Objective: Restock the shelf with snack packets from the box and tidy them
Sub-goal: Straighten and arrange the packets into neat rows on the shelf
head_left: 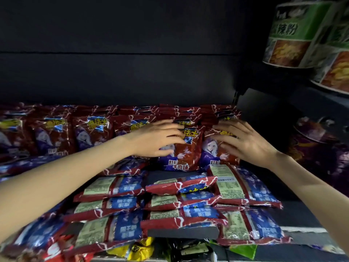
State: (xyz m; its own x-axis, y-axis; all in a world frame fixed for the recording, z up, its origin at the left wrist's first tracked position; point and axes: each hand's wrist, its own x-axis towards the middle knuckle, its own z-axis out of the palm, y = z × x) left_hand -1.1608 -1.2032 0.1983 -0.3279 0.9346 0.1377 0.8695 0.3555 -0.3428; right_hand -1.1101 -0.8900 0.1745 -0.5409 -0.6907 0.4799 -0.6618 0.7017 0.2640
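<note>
Head view: both arms outstretched, left hand (156, 138) and right hand (243, 140) with fingers spread, seemingly flat against upright snack packets (181, 148).

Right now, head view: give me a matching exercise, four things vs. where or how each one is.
Things:
1. left hand
2. right hand
3. green-labelled tubs
4. yellow packet

Places or states:
A. upper right, on a higher shelf
B. bottom edge, below the flat-lying packets
C. fingers spread on the rightmost upright red packet
D. resting on the upright packets just left of that one

Pairs: 1-D, 2-C, 3-A, 4-B
</note>
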